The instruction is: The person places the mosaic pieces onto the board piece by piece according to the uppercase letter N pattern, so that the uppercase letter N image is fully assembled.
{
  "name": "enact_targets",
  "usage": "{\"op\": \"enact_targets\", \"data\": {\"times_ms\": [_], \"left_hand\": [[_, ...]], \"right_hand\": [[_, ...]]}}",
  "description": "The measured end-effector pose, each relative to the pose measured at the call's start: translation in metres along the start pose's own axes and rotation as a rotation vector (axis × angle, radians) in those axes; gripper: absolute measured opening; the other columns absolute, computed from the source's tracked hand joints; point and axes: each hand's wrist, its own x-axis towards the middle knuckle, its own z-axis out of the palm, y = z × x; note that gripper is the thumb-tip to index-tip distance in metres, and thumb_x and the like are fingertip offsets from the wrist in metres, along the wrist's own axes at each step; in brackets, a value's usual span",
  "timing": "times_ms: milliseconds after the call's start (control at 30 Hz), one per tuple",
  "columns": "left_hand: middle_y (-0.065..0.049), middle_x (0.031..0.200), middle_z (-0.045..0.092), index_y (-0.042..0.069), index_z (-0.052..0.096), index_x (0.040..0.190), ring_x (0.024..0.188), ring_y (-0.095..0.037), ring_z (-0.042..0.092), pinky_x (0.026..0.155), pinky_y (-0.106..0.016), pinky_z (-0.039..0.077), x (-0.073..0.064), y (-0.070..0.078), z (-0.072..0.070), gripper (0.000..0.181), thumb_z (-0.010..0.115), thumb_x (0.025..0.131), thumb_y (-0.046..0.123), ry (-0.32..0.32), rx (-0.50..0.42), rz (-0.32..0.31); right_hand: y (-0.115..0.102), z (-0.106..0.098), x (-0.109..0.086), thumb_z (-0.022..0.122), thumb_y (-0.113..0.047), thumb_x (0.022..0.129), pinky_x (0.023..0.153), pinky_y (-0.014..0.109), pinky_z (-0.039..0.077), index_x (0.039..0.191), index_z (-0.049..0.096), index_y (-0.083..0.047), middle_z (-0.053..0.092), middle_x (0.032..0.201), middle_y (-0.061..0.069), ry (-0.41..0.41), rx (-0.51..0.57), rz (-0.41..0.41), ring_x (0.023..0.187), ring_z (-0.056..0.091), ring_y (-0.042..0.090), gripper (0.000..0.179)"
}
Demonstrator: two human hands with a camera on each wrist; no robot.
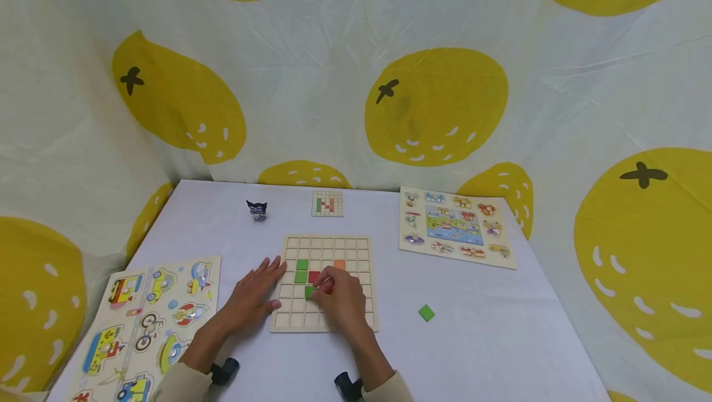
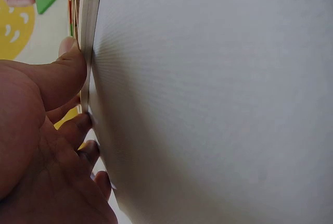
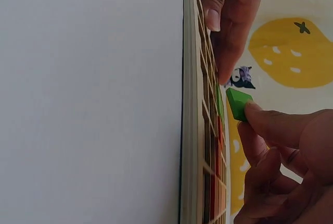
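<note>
Over the wooden grid board (image 1: 282,321), my right hand (image 1: 342,303) pinches a green square tile (image 3: 239,104) between thumb and fingers. In the right wrist view the tile is held tilted, apart from the board. My left hand (image 1: 251,295) rests at the board's left side with fingers extended, its thumb (image 2: 67,70) touching the edge. Two green tiles (image 1: 301,270) sit in grid cells, one below the other. A red tile (image 1: 314,276) and an orange tile (image 1: 339,263) lie in cells further right. My right hand hides some of the cells.
A loose green tile (image 1: 426,313) lies right of the board. Behind stand a small patterned card (image 1: 327,203) and a dark figurine (image 1: 258,210). A vehicle puzzle (image 1: 189,297) lies at left, and another picture puzzle (image 1: 456,226) at back right.
</note>
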Motion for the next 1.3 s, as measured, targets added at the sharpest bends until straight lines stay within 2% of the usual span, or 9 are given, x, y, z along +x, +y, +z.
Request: {"op": "enact_targets", "data": {"times_ms": [267, 767, 1033, 1300], "left_hand": [[-0.016, 0.176, 0.026, 0.008, 0.035, 0.166, 0.164, -0.046, 0.018, 0.128, -0.069, 0.02, -0.001, 0.0, 0.001, 0.082, 0.076, 0.096, 0.014, 0.012, -0.004, 0.014], [-0.015, 0.176, 0.025, 0.009, 0.034, 0.167, 0.164, -0.046, 0.018, 0.128, -0.069, 0.02, 0.0, -0.002, 0.0, 0.083, 0.077, 0.096, 0.015, 0.008, -0.001, 0.016], [-0.015, 0.176, 0.027, 0.008, 0.036, 0.166, 0.163, -0.046, 0.02, 0.127, -0.069, 0.022, 0.0, -0.001, 0.002, 0.082, 0.078, 0.095, 0.015, 0.028, -0.004, 0.028], [-0.016, 0.176, 0.027, 0.008, 0.036, 0.166, 0.163, -0.047, 0.02, 0.127, -0.07, 0.021, 0.0, -0.002, 0.001, 0.083, 0.078, 0.095, 0.014, 0.026, -0.01, 0.03]], "right_hand": [[-0.01, 0.013, 0.006, 0.092, -0.012, 0.081, 0.057, 0.025, 0.04, 0.087, 0.072, -0.02, 0.061, 0.064, -0.012, 0.004, -0.026, -0.006, 0.062, 0.054, 0.004, 0.022], [-0.012, 0.026, 0.01, 0.089, -0.013, 0.083, 0.056, 0.024, 0.041, 0.083, 0.074, -0.022, 0.06, 0.064, -0.016, -0.028, -0.137, -0.017, 0.062, 0.053, 0.0, 0.017], [-0.013, 0.027, 0.013, 0.087, -0.01, 0.084, 0.053, 0.025, 0.038, 0.083, 0.072, -0.02, 0.057, 0.061, -0.013, 0.015, -0.149, -0.033, 0.056, 0.051, 0.003, 0.018], [-0.013, 0.026, 0.014, 0.087, -0.013, 0.085, 0.056, 0.024, 0.039, 0.085, 0.073, -0.021, 0.058, 0.064, -0.014, 0.006, -0.168, -0.038, 0.059, 0.051, 0.002, 0.016]]}}
